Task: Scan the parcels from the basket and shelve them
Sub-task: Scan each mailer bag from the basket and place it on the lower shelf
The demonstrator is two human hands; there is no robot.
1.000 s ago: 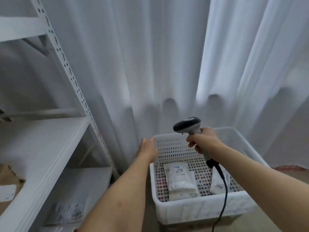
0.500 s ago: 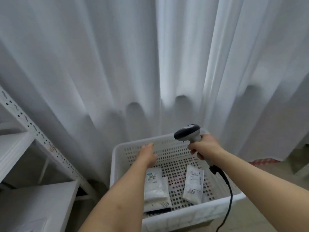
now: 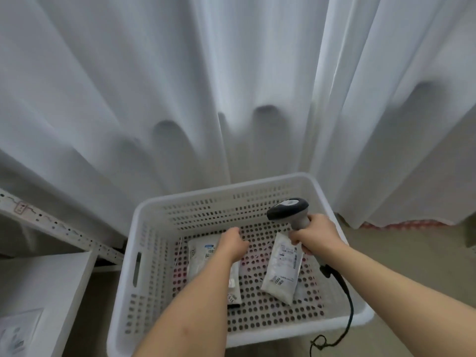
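White perforated basket (image 3: 144,228) sits on the floor against the curtain (image 3: 180,86), shelf rack (image 3: 46,274) just to its left. Parcels lie flat on the basket floor, so the person reaches down into it from above.

Left hand (image 3: 233,244) is down inside the basket, right over the top end of the left parcel (image 3: 199,256), which lies under the wrist and forearm. Fingers point away from the camera and curl downward. Cannot tell if they already pinch the bag edge or only touch it; contact looks likely, grip not confirmed. A second bag seems to sit under this parcel, with a dark edge peeking out at the near end.

Right hand (image 3: 315,237) is clamped around the handle of the barcode scanner (image 3: 288,208), head up and facing left toward the left hand's side, cable (image 3: 345,300) trailing out over the near rim. Probably held ready so a lifted label can be scanned right away without swapping hands.

Right parcel (image 3: 282,269) lies label-up, just below and partly beneath the right hand, untouched, well apart from the left hand.

Judged step: picking the next parcel with the left hand; scanning and shelving not yet done for what remains in the basket.
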